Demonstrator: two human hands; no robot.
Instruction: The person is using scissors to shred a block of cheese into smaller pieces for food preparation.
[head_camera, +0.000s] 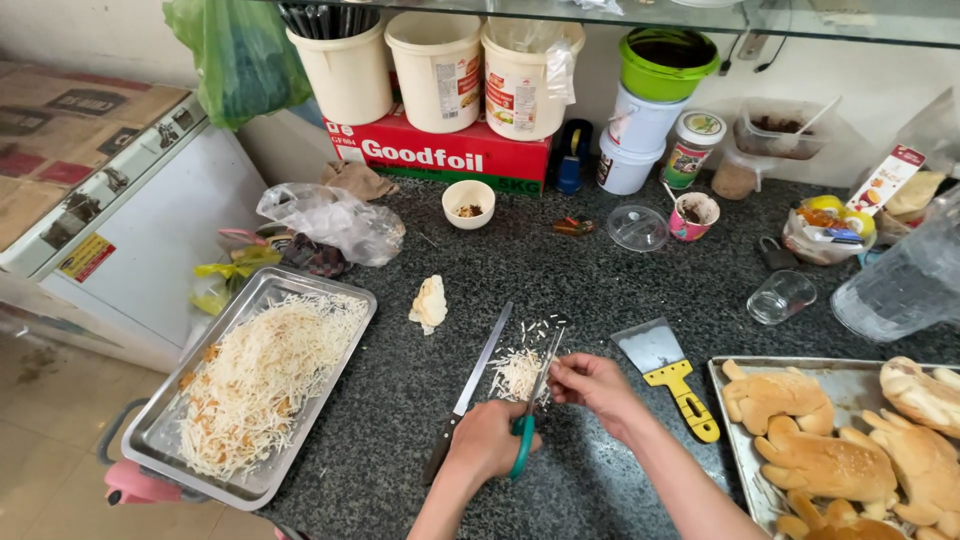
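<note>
both hands low in the centre of the frame

left hand (490, 440) is curled into a fist, knuckles up, forearm running to the bottom edge. right hand (592, 383) sits just upper right of it, fingertips pinched together, forearm slanting to the lower right.

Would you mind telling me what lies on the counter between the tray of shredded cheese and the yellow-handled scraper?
In the head view, between the tray and the scraper lie a knife, a small pile of shreds, and both hands working green-handled scissors.

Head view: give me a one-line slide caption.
Left hand works green-handled scissors over shredded cheese while right hand steadies it on the granite counter.
</note>
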